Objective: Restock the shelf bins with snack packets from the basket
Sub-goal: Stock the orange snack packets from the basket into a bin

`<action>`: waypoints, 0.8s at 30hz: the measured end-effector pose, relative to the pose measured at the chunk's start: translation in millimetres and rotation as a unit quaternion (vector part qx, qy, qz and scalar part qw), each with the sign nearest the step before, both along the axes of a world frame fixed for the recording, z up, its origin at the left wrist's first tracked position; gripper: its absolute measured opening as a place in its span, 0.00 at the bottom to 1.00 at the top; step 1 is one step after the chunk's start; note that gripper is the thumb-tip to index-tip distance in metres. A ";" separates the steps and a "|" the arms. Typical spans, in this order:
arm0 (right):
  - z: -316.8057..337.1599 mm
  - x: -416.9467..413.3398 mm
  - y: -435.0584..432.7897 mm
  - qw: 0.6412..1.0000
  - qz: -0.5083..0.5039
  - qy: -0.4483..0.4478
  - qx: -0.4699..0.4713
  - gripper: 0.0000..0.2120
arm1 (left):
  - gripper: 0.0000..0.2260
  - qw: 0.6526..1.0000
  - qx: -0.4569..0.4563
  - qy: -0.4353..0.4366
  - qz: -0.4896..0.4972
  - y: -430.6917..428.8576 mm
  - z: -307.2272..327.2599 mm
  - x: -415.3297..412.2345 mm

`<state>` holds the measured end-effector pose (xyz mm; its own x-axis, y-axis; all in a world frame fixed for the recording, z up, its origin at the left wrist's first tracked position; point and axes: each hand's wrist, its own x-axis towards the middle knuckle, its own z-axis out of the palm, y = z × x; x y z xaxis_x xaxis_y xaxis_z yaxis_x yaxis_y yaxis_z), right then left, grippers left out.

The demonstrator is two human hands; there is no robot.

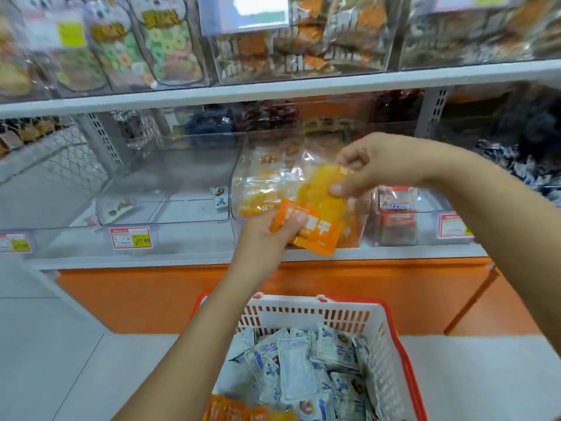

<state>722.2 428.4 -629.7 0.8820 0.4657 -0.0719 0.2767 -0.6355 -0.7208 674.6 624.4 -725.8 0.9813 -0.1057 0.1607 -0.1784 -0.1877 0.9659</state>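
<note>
My left hand (274, 229) grips orange snack packets (312, 230) with white lettering, just in front of the shelf edge. My right hand (385, 165) pinches a yellow-orange packet (320, 191) by its top, right above the left hand's packets. Both are held in front of a clear shelf bin (243, 177) that holds a few similar yellow packets. Below, a white basket (385, 332) with a red rim holds many white-and-blue packets (296, 366) and some orange ones (230, 410) at its near edge.
To the left stands a nearly bare clear bin (142, 189) with a price tag (131, 237). Another bin (403, 214) with red packets sits to the right. An upper shelf (273, 86) carries full snack bins. The orange shelf base (136, 299) lies behind the basket.
</note>
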 end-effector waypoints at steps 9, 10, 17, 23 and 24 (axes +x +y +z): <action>12.2 43.7 -18.3 0.938 -0.080 -0.273 -0.199 0.12 | 0.13 0.917 0.386 -0.095 0.040 6.6 19.6 88.2; 5.2 47.7 -16.4 0.942 -0.068 -0.247 -0.217 0.13 | 0.12 0.905 0.416 -0.086 0.029 8.6 15.7 94.7; -39.9 57.5 11.1 0.873 -0.012 -0.139 -0.467 0.15 | 0.12 0.868 0.468 -0.140 0.088 6.6 -6.5 109.2; -57.3 59.6 18.6 0.843 -0.087 -0.234 -0.477 0.13 | 0.13 0.904 0.402 -0.138 0.048 19.6 3.4 87.4; -56.8 56.1 19.4 0.848 -0.100 -0.255 -0.454 0.15 | 0.14 0.905 0.394 -0.148 0.054 24.3 5.1 81.4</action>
